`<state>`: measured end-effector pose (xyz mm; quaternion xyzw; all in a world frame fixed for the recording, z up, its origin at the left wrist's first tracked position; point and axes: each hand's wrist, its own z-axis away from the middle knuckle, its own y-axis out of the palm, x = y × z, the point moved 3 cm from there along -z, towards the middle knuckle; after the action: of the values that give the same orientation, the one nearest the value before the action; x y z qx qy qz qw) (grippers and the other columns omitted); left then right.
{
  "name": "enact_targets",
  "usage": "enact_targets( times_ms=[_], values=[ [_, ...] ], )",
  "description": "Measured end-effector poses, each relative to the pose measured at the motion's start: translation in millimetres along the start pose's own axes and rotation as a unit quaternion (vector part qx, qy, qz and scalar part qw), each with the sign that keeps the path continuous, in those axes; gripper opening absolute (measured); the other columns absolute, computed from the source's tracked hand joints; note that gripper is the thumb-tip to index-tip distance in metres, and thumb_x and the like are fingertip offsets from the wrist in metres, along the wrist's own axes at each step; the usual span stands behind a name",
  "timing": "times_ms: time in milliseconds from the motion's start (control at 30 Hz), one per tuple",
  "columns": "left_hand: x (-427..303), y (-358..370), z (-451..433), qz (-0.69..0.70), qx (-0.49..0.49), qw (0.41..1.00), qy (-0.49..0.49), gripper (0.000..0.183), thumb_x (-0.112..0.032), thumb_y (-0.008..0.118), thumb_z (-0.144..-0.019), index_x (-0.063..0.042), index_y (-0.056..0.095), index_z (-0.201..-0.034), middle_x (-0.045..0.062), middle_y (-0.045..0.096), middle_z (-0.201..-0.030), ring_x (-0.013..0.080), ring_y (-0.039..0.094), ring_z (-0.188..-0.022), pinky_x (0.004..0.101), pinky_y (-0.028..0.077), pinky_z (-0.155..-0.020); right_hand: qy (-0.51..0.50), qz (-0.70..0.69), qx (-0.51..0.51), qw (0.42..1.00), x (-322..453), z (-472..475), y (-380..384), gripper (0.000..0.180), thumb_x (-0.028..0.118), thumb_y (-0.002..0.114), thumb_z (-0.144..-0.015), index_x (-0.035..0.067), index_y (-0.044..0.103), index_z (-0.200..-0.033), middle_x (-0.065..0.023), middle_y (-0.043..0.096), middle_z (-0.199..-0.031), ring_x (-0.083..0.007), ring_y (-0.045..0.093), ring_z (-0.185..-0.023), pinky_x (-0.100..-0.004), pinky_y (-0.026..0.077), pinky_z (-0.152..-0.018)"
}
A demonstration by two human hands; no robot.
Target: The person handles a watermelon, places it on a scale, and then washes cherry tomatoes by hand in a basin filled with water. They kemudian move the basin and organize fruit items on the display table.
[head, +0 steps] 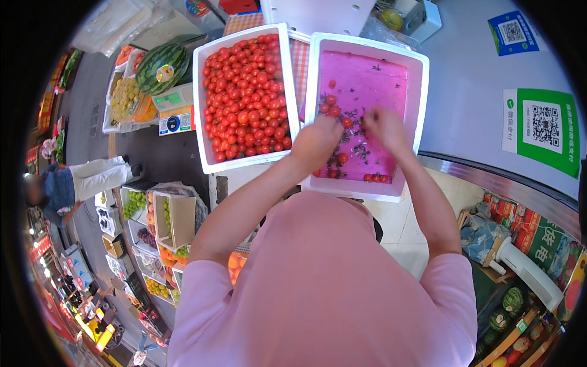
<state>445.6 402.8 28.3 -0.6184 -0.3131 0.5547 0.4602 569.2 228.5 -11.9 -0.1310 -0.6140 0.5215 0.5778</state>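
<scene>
Before me stand two white foam boxes. The left foam box (199, 98) is heaped with red cherry tomatoes (245, 98). In the right foam box (423, 91), a pink liner (385, 87) carries several loose tomatoes (331, 99) and scattered green stems (362, 153). My left hand (319, 141) is over this box's left side, beside a tomato (346, 122); its fingertips are hidden. My right hand (384, 125) is blurred above the middle of the liner, fingers curled near the stems. Whether either hand holds anything cannot be made out.
A grey counter (463, 91) with printed code signs lies at right. Beyond the left box are a watermelon (163, 69) and a tub of yellow-green fruit (124, 98). Fruit crates (172, 220) line the lower left. A person (64, 190) stands at the far left.
</scene>
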Motion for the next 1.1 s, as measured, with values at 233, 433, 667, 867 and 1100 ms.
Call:
enact_targets(
  times_ms=[233, 433, 667, 867, 1100],
  values=[
    [-31, 77, 28, -0.104, 0.311, 0.944, 0.023, 0.016, -0.007, 0.061, -0.083, -0.008, 0.074, -0.092, 0.011, 0.071, -0.099, 0.0246, 0.07, -0.096, 0.0376, 0.058, -0.073, -0.143, 0.025, 0.112, 0.983, 23, 78, 68, 0.019, 0.018, 0.064, -0.084, 0.006, 0.062, -0.098, -0.0174, 0.06, -0.1, -0.0398, 0.064, -0.081, -0.0508, 0.052, -0.069],
    [-31, 63, 17, -0.197, 0.199, 0.959, 0.045, 0.012, -0.01, 0.061, -0.083, -0.006, 0.07, -0.091, 0.009, 0.069, -0.093, 0.024, 0.069, -0.089, 0.0337, 0.057, -0.068, -0.185, 0.005, 0.059, 0.981, 20, 65, 55, 0.022, 0.016, 0.065, -0.084, 0.005, 0.058, -0.101, -0.0174, 0.057, -0.101, -0.0405, 0.063, -0.082, -0.0504, 0.052, -0.069],
    [-3, 65, -48, -0.288, 0.016, 0.951, -0.112, 0.018, -0.013, 0.06, -0.085, -0.002, 0.062, -0.099, 0.011, 0.062, -0.094, 0.0224, 0.063, -0.081, 0.0267, 0.053, -0.062, -0.118, -0.037, -0.091, 0.988, 10, 10, 51, 0.022, 0.012, 0.063, -0.083, 0.003, 0.057, -0.102, -0.0189, 0.057, -0.096, -0.0395, 0.061, -0.084, -0.049, 0.05, -0.071],
    [-14, 56, -45, -0.24, 0.055, 0.965, -0.094, 0.018, -0.013, 0.058, -0.087, -0.002, 0.059, -0.101, 0.014, 0.063, -0.095, 0.0222, 0.066, -0.082, 0.0295, 0.055, -0.061, -0.126, -0.127, -0.096, 0.979, 29, -19, 35, 0.016, 0.008, 0.057, -0.083, 0.004, 0.062, -0.098, -0.0194, 0.063, -0.088, -0.0391, 0.065, -0.085, -0.0473, 0.052, -0.074],
    [-43, 48, 7, -0.196, 0.156, 0.968, -0.009, 0.013, -0.013, 0.058, -0.087, -0.005, 0.063, -0.096, 0.01, 0.065, -0.086, 0.0222, 0.07, -0.071, 0.0314, 0.056, -0.059, -0.263, 0.239, 0.108, 0.929, 69, -44, 59, 0.016, 0.007, 0.058, -0.082, 0.004, 0.064, -0.097, -0.0186, 0.07, -0.092, -0.037, 0.069, -0.08, -0.0468, 0.055, -0.076]
  ],
)
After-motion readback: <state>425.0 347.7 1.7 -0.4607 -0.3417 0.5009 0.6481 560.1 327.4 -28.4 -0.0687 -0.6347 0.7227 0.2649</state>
